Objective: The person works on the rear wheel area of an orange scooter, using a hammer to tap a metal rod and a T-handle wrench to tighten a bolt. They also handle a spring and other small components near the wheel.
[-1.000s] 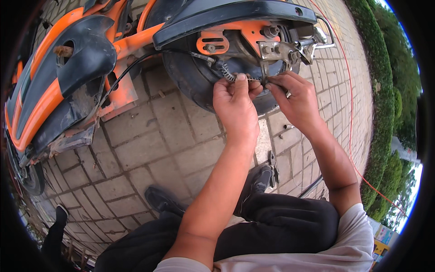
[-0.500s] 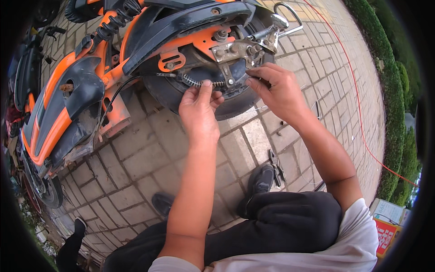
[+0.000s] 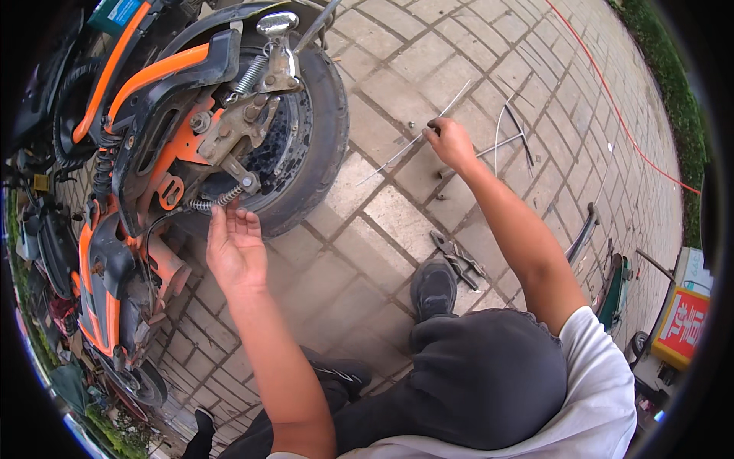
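Tyre (image 3: 325, 115) seen as matt black rubber, dusty. Swingarm bracket (image 3: 183, 149) painted glossy orange metal; coil spring (image 3: 216, 201) bare steel, touched by left hand (image 3: 233, 249). Chromed cap (image 3: 277, 23) mirror-bright. Thin wire rods (image 3: 417, 140) dull grey metal, met by right hand (image 3: 451, 141). Paving (image 3: 382, 222) rough stone blocks. Pliers (image 3: 459, 260) dark worn metal. Trousers (image 3: 474, 382) matt grey cloth
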A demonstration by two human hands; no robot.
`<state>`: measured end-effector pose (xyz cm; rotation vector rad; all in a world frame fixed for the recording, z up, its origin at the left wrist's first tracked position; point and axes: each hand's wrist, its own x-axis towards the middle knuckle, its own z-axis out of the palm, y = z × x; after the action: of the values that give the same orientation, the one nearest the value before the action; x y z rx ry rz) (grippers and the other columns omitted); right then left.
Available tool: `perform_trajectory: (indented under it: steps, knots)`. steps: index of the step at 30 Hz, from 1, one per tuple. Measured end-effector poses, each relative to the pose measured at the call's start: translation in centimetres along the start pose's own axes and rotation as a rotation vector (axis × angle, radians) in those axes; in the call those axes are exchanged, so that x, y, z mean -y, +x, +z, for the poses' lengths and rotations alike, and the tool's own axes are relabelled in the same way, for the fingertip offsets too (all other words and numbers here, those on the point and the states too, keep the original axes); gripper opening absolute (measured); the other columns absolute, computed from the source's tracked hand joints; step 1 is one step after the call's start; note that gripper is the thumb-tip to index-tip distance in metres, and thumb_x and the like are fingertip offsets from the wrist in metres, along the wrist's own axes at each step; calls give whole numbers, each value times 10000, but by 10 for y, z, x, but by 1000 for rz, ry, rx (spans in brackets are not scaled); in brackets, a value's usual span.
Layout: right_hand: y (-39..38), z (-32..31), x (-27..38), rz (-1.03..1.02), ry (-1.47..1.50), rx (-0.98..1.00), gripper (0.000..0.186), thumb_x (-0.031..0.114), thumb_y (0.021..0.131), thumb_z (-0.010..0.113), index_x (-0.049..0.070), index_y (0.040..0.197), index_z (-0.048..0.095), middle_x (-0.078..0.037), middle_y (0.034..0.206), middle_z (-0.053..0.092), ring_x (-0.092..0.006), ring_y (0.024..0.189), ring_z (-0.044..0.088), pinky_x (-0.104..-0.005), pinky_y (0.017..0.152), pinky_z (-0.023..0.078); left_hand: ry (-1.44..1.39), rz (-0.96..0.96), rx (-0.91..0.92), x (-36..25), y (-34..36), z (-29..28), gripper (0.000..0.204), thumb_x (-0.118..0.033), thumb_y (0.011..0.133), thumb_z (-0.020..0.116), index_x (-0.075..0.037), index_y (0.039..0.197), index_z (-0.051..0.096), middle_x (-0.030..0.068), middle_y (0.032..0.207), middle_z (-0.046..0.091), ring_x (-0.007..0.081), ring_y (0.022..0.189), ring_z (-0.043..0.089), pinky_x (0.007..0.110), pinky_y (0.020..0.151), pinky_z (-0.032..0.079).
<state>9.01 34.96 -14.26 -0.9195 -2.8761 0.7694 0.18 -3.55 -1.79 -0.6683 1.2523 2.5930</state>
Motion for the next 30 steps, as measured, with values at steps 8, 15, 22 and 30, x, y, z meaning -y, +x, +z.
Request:
perform_trajectory:
  steps: [8, 15, 22, 30]
  knots:
    - [40, 21, 23, -26, -225, 112, 196, 169, 788, 621, 21, 910, 664, -214, 947, 659, -396, 888, 639, -474, 779, 515, -27, 35, -87, 1, -6, 20, 174, -188, 931, 617, -49, 1032, 586, 70, 945, 617, 173, 815, 555, 326, 739, 490]
    - [36, 28, 19, -75, -167, 60, 194, 143, 785, 600, -7, 902, 636, -233, 959, 653, -409, 903, 633, -484, 787, 511, -38, 9, -115, -3, -5, 22, 240, -222, 914, 645, -40, 1059, 587, 63, 924, 611, 172, 786, 552, 326, 709, 496]
    - [40, 20, 23, -41, -91, -12, 278, 109, 769, 579, -17, 1005, 657, -247, 1003, 660, -391, 944, 636, -453, 846, 504, 70, 27, -134, -9, 2, 24, 268, -221, 915, 641, -13, 1072, 578, 91, 907, 610, 178, 742, 552, 333, 682, 503]
    - [-37, -17, 93, -65, 318, 70, 323, 145, 768, 592, -31, 1027, 672, -191, 910, 685, -289, 840, 663, -367, 790, 506, 62, 42, -142, -14, 6, 22, 250, -218, 919, 645, 9, 1014, 600, 45, 788, 522, 148, 681, 528, 307, 625, 496]
